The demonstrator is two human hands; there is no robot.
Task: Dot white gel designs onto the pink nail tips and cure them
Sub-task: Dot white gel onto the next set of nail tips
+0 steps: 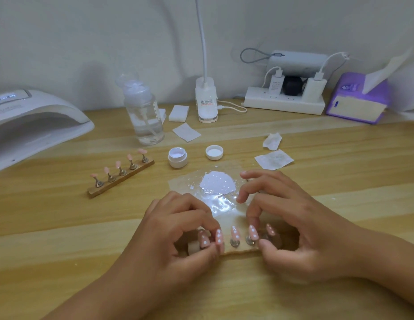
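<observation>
A wooden stand [238, 251] near the front of the desk carries several pink nail tips [234, 233] with white dots on them. My left hand [178, 227] grips the stand's left end, fingers curled over it. My right hand [293, 215] pinches the right end, thumb in front and fingers behind, with the index finger raised. A second wooden stand [123, 179] with plain pink tips lies further left. Behind my hands, a clear film holds a blob of white gel [218, 184]. The open gel jar [177, 157] and its lid [214, 152] sit beyond it.
A white curing lamp [32, 121] stands at the far left, its opening facing right. A clear pump bottle [146, 114], a desk lamp base [206, 100], a power strip [284, 102] and a purple tissue box [356, 100] line the back. Wipes [273, 159] lie to the right.
</observation>
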